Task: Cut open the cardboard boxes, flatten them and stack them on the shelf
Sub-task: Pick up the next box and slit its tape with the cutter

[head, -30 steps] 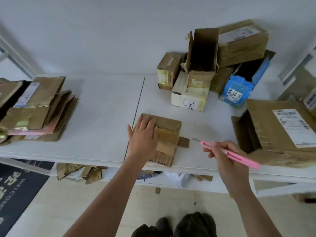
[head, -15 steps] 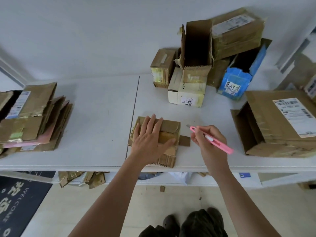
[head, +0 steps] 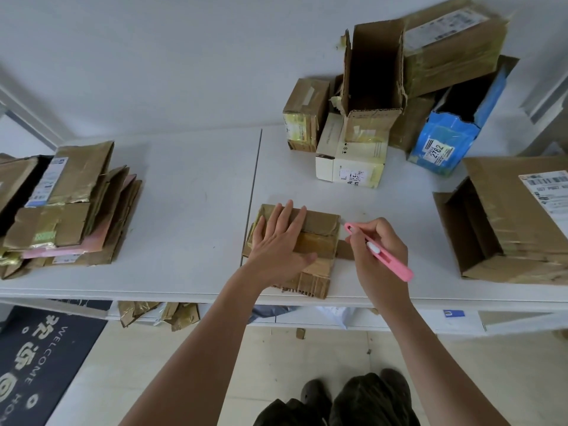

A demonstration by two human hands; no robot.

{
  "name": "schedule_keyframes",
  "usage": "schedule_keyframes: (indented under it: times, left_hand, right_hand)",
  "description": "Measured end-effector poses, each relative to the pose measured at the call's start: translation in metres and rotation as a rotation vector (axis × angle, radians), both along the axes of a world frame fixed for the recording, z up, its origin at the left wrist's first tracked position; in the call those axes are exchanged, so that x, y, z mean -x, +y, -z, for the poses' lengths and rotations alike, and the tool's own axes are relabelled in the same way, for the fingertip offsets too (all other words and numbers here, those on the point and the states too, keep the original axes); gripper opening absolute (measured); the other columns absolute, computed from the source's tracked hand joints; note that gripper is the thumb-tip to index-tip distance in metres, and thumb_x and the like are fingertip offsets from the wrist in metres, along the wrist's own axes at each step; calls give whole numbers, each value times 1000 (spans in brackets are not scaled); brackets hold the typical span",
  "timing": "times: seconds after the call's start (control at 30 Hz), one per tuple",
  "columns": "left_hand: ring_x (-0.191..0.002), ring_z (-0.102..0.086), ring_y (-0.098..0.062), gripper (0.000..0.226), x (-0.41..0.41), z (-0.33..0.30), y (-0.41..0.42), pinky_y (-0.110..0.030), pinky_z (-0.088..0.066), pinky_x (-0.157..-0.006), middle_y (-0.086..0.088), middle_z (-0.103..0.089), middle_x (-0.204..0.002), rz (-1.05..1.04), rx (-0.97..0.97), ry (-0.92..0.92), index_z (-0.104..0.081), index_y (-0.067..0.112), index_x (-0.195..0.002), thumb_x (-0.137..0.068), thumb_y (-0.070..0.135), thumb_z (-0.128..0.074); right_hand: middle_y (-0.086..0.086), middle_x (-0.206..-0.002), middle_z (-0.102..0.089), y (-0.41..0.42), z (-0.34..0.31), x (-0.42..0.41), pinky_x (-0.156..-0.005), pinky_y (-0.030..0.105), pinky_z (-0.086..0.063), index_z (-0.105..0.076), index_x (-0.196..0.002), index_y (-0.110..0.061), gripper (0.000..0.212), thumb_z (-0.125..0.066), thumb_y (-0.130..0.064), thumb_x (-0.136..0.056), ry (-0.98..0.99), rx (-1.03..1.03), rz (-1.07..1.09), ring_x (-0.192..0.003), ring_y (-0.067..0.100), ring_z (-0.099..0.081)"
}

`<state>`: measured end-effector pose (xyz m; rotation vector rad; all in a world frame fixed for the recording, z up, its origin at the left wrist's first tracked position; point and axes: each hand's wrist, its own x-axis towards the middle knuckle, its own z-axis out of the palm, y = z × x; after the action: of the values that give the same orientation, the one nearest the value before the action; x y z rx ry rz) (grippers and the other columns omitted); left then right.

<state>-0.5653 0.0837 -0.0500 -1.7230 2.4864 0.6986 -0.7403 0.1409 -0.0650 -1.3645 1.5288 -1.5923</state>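
A small taped brown cardboard box (head: 319, 238) lies near the front edge of the white shelf top (head: 190, 210). My left hand (head: 276, 244) presses flat on its left half, fingers straight. My right hand (head: 378, 250) grips a pink box cutter (head: 379, 252) like a pen, its tip at the box's upper right corner. A stack of flattened boxes (head: 67, 207) lies at the far left of the shelf.
Unopened and opened boxes (head: 378, 87) are piled at the back right, with a white box (head: 350, 161) and a blue parcel (head: 442, 146). A large open brown box (head: 510, 222) sits at the right. Cardboard scraps (head: 159, 312) lie on the lower shelf; a dark mat (head: 37, 358) covers the floor.
My right hand brought the pink cutter leftward until its tip reached the box's right corner. My left hand stayed pressing on the box.
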Motion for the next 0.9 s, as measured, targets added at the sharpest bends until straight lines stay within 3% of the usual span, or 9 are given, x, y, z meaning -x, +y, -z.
schedule_keyframes:
  times: [0.13, 0.27, 0.43, 0.67, 0.83, 0.9]
  left_hand:
    - [-147, 26, -11, 89, 0, 0, 1, -40, 17, -119, 7, 21, -163, -2, 14, 4, 8, 32, -156, -94, 49, -53]
    - [-147, 26, -11, 91, 1, 2, 1, -40, 18, -119, 6, 21, -163, -5, 19, -1, 8, 32, -156, -94, 50, -55]
    - [-146, 28, -9, 92, 0, 4, 1, -37, 21, -116, 7, 23, -162, 7, 16, 21, 8, 33, -156, -93, 50, -57]
    - [-144, 30, -7, 93, -1, 4, 0, -35, 22, -114, 9, 25, -161, 7, 6, 32, 9, 34, -156, -93, 49, -58]
    - [-145, 28, -8, 92, -1, 5, -2, -36, 20, -116, 9, 23, -162, -2, 10, 26, 8, 35, -156, -93, 49, -57]
    - [-146, 27, -8, 91, 0, 4, -3, -38, 18, -117, 10, 22, -162, -9, 8, 28, 7, 36, -156, -93, 49, -57]
  right_hand:
    - [10, -67, -60, -2, -3, -1, -49, 17, -42, -53, -81, -5, 15, -59, -8, -94, 133, 29, -46, -55, 17, -55]
    - [14, -73, -63, 4, -4, -2, -48, 27, -45, -52, -78, -8, 17, -59, -3, -94, 171, 7, -81, -56, 19, -57]
    - [-4, -71, -57, 20, 3, -10, -54, 9, -38, -50, -80, -9, 18, -60, 1, -91, 204, -43, -102, -58, 4, -54]
    - [1, -63, -55, 34, -8, -4, -45, 18, -41, -50, -78, -11, 14, -57, -13, -90, 216, -3, -124, -50, 12, -50]
    - [4, -66, -61, 35, -14, 6, -45, 16, -41, -52, -76, -13, 15, -57, -12, -90, 150, -58, -140, -51, 14, -54]
    - [8, -71, -65, 29, -14, 10, -43, 19, -43, -54, -78, -7, 17, -60, -3, -92, 130, -56, -80, -52, 15, -57]
